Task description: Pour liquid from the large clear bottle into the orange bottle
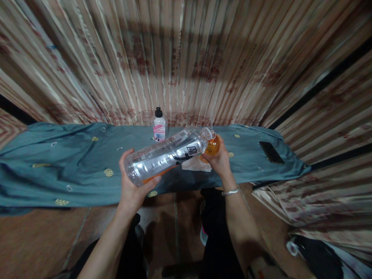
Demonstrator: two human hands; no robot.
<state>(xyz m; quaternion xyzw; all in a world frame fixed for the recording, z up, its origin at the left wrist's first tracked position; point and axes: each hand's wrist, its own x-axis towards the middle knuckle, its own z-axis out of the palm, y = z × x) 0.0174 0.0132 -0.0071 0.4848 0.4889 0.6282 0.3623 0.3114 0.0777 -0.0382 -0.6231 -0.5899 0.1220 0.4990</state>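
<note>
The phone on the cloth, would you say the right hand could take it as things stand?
Probably not: the right hand holds an orange container, though nothing appears to block the way to the phone.

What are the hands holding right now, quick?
Left hand: closed on the large clear bottle, near its base.
Right hand: closed on the orange container, by the clear bottle's mouth.

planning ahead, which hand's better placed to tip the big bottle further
Likely the left hand, gripping the big bottle near its base; the right hand holds an orange container near the bottle's mouth.
</note>
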